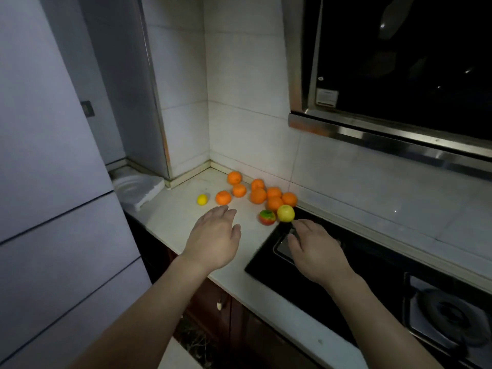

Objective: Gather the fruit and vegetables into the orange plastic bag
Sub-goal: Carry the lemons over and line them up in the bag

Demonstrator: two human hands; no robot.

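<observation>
Several oranges (258, 195) lie scattered on the white countertop (173, 222) near the tiled corner. A small yellow lemon (202, 199) sits apart at the left. A red and green apple (267, 217) and a larger yellow fruit (286, 213) rest by the hob's edge. My left hand (213, 241) hovers palm down with straight fingers just short of the nearest orange (223, 197). My right hand (316, 249) reaches over the hob, fingers extended, fingertips just below the yellow fruit. Neither hand holds anything. No orange plastic bag is in view.
A black glass gas hob (346, 267) with a burner (452, 312) fills the right. A range hood (399, 129) overhangs it. A white foam tray (135, 190) sits at the counter's left end beside a tall fridge (53, 182).
</observation>
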